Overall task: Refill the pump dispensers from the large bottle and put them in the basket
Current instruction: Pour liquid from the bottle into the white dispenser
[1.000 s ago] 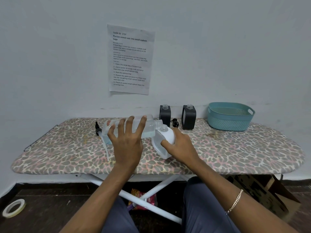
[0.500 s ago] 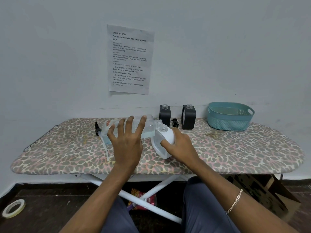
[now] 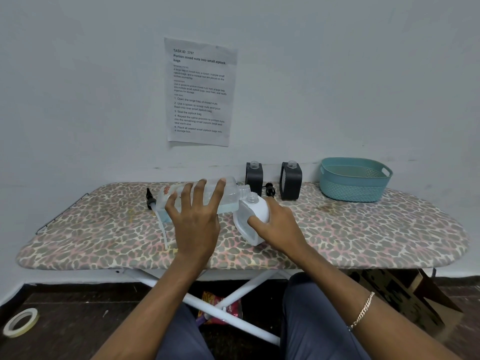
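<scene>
Above the ironing board (image 3: 363, 229) I see the large bottle (image 3: 231, 196) held nearly level, its long axis running left to right and its mouth pointing right at the white dispenser's (image 3: 253, 216) open neck. The left hand (image 3: 197, 222) grasps the bottle's middle with fingers spread over the top. The right hand (image 3: 278, 227) grips the dispenser's body.

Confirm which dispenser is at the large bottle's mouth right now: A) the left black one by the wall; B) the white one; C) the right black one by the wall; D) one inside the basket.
B: the right hand holds the white dispenser tilted, its open neck at the mouth of the large bottle that the left hand tips sideways.
</scene>
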